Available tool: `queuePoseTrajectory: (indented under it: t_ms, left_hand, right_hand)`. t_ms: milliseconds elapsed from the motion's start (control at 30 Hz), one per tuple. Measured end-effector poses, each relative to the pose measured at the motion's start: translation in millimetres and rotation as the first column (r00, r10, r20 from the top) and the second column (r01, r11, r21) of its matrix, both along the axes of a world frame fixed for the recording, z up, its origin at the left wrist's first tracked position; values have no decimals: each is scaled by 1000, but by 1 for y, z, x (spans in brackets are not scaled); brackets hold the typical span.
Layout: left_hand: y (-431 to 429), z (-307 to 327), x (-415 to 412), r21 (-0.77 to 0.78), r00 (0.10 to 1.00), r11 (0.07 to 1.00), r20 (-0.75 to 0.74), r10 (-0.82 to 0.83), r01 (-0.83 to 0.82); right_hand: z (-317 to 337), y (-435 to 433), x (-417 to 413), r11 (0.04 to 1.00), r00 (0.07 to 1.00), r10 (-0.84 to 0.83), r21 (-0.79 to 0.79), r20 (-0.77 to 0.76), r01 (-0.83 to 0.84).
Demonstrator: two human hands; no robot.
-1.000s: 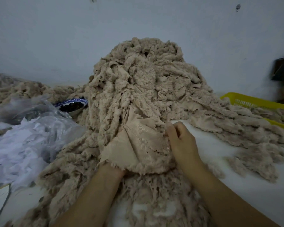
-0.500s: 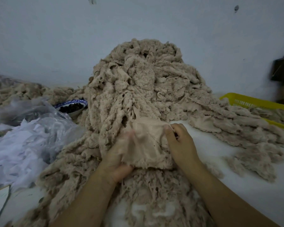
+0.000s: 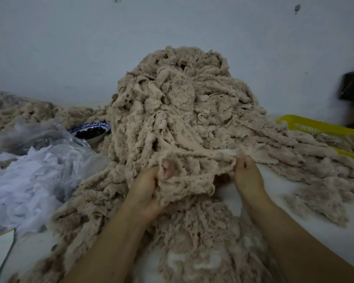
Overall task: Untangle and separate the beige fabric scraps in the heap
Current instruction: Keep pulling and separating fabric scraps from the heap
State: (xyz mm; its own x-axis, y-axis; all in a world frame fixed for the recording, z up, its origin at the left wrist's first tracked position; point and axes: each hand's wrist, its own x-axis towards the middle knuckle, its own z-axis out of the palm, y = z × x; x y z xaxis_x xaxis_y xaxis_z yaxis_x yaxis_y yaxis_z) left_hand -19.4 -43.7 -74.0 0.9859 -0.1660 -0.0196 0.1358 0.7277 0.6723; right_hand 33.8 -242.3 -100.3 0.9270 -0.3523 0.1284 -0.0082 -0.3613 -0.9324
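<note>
Okay, my left hand (image 3: 145, 193) and right hand (image 3: 246, 176) each clutch one beige scrap (image 3: 192, 174), stretched between them at the foot of the heap (image 3: 178, 103); early days, it looms almost wholly tangled.

A white table (image 3: 339, 242) fills the lower frame, and a tall heap of beige fabric scraps (image 3: 178, 111) stands on it at centre, spreading toward the bottom edge. At left lie a clear plastic bag of white scraps (image 3: 29, 176) and, just behind it, a blue-rimmed bowl (image 3: 92, 132). A yellow basket (image 3: 319, 126) sits at right, with a small loose clump (image 3: 323, 199) below it.
</note>
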Motion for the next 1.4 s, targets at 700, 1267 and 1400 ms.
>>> queuePoseTrajectory:
  t_ms: [700,1267,1400]
  left_hand:
    - [-1,8,-9,-173,998,984,-38,-48,41]
    - [-10,11,-2,790,961,562,124,246,-246]
    - [-16,-5,-4,890,944,326,329,25,-319]
  right_hand:
    - [13,35,-39,958,796,287,-179,533,-225]
    - [7,22,-17,849,830,450,-446,329,-283]
    - [8,27,-24,832,747,520,-445,414,-332]
